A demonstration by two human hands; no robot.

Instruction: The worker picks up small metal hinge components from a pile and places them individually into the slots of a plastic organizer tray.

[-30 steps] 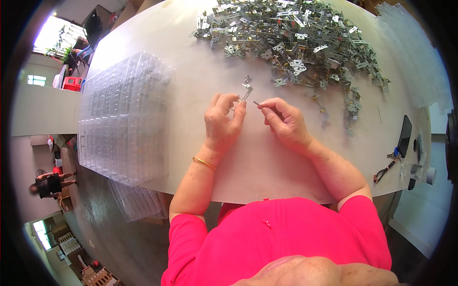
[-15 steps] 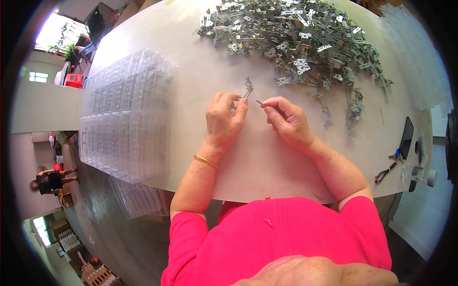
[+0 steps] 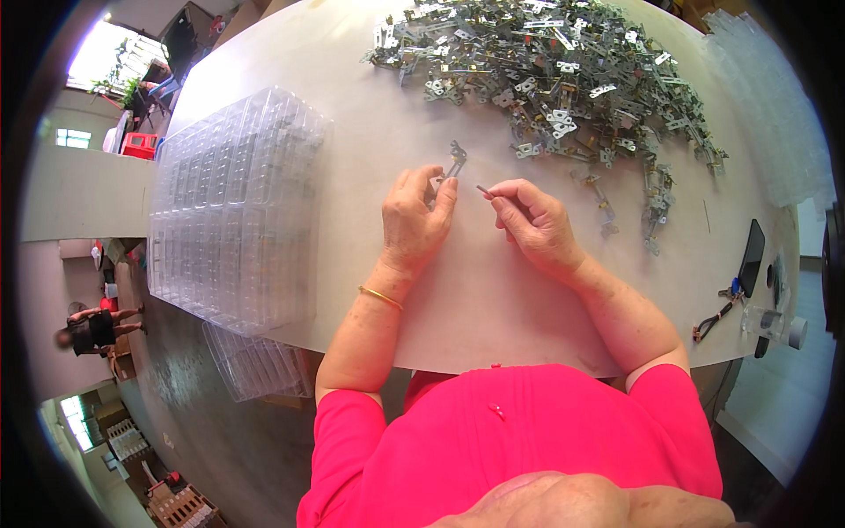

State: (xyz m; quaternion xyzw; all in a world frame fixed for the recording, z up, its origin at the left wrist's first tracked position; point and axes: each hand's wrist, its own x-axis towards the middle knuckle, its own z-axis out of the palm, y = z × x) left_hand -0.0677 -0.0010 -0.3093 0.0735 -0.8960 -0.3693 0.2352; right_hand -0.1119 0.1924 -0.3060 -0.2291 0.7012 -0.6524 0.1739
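Between the thumb and fingers of my left hand [image 3: 415, 216] is a small metal bracket [image 3: 457, 158], its far end pointing up and away from me. My right hand [image 3: 534, 224] pinches a short thin metal pin [image 3: 483, 189], whose tip points toward the bracket with a small gap between them. Both hands hover over the middle of the pale table [image 3: 493, 308]. Past them, a large heap of metal brackets [image 3: 563, 88] with some brass-coloured parts covers the far right. A few loose brackets [image 3: 656, 198] trail off the heap toward my right side.
Stacked clear plastic trays [image 3: 233, 211] stand on the left, with more trays [image 3: 255, 365] below the table edge. At the right lie a black phone [image 3: 751, 255], keys on a cord [image 3: 717, 317] and a clear bottle [image 3: 770, 326]. A person [image 3: 92, 330] stands far left.
Both hands keep their grips and hardly move. The whole view has shifted very slightly.
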